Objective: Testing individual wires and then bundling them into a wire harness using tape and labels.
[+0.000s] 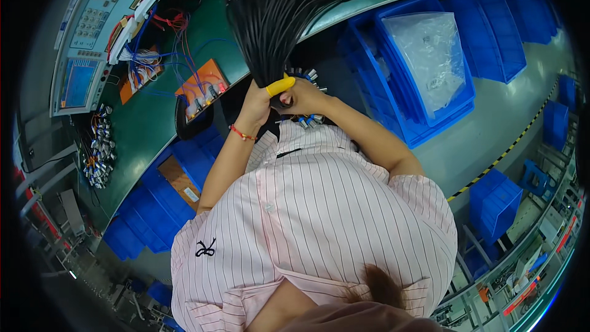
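A thick bundle of black cables (pixel 270 31) fans out over the green table edge. Both my hands close round its narrow lower part, close in front of my body. My left hand (pixel 255 104) wraps it from the left, a red bracelet on that wrist. From the other side my right hand (pixel 304 96) grips the same bundle. A yellow finger cover (pixel 281 86) shows where the hands meet; I cannot tell which hand wears it. Metal connectors with blue parts (pixel 310 121) stick out below my right hand, and more show above it.
A tester with keypad and screen (pixel 83 80) stands on the green table (pixel 209 15) at left, wired to orange boards (pixel 203 86). Connector-ended cables (pixel 98 147) lie nearby. Blue bins (pixel 399 129) stand at right, one holding a clear plastic bag (pixel 428 55); more blue bins (pixel 150 209) sit lower left.
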### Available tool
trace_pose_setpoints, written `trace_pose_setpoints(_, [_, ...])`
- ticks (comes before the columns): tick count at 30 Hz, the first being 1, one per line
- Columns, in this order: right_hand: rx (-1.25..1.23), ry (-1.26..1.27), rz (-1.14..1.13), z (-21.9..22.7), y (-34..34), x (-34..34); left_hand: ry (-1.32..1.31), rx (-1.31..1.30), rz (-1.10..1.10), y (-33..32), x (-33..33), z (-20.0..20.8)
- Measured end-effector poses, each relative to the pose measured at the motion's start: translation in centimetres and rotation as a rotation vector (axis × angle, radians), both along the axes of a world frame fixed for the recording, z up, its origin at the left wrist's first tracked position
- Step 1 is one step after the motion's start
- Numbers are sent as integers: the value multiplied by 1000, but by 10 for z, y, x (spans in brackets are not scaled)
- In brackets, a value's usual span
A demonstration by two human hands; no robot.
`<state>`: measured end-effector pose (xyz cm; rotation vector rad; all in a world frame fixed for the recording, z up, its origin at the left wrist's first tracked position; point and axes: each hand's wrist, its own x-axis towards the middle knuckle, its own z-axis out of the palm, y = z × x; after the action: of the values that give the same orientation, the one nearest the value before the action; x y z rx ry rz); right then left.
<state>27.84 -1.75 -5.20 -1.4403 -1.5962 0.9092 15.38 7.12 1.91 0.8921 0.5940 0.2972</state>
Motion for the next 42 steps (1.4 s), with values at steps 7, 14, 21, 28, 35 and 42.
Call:
trace_pose_setpoints(7, [-112, -47, 194, 11, 2, -2, 44, -68, 175, -14, -11, 7])
trace_pose_setpoints(14, [-366, -183, 302, 46, 4, 7, 59, -61, 178, -14, -8, 15])
trace_pose_setpoints(21, [-446, -94, 423, 198, 47, 89, 2, -87, 129, -14, -12, 22])
trace_pose_setpoints(28, [219, -274, -263, 170, 243, 110, 90, -83, 152, -15, -9, 6])
trace_pose_setpoints(35, [200, -155, -362, 128, 342, 69, 93, -68, 180, -16, -12, 5])
trace_pose_setpoints(42, [188, 365, -353, 150, 296, 100, 28, -67, 101, -12, -14, 15])
